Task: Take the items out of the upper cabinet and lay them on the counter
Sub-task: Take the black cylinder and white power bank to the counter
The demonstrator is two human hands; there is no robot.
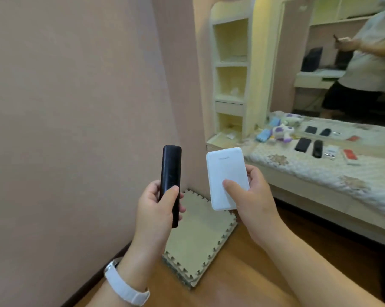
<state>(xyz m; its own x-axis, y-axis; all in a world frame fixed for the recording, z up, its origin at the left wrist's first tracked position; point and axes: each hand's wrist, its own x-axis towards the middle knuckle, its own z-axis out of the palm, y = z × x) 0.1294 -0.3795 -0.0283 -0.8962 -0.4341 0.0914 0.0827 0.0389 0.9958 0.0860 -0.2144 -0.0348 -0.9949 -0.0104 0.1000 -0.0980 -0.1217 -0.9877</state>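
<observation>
My left hand [157, 209] grips a long black remote control [170, 173], held upright in front of the pink wall. My right hand [252, 196] holds a flat white power bank [226, 171], thumb pressed on its face. Both items hang in the air above the floor, left of the counter [320, 173], which is covered with a white lace cloth. On the counter lie a black phone [302, 144], another black remote [317, 149], a red case [351, 155], a blue item [263, 135] and a white and purple toy [282, 132].
A cream open shelf unit [231, 69] stands at the counter's left end. A large mirror [342, 63] behind the counter reflects a person. Interlocking foam mats [200, 240] lie stacked on the wooden floor by the wall.
</observation>
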